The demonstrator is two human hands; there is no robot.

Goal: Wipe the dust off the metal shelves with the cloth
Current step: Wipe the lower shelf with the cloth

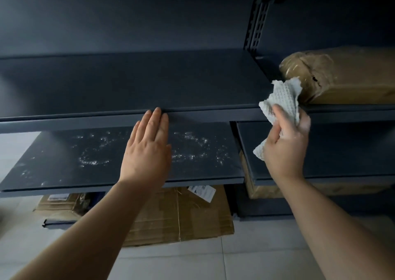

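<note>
- Upper shelf [132, 83] looks clean.
- Lower shelf [64, 162] is white-speckled, unwiped.
- Left hand [147, 151] flat on the upper edge; right hand [284, 147] grips the cloth [282, 102].

Occlusions and cut-offs, head view.
Middle of cloth [282, 100] hidden inside right hand [284, 149]; wrapped parcel [342, 76] cut by right edge; flattened cardboard [181, 215] partly under lower shelf [64, 173]; label [203, 192] print unreadable; left hand [147, 151] covers some dust marks [92, 162].

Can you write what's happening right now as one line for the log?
left hand: flat, fingertips on upper shelf edge | right hand: grips cloth | lower shelf: dusty
</note>
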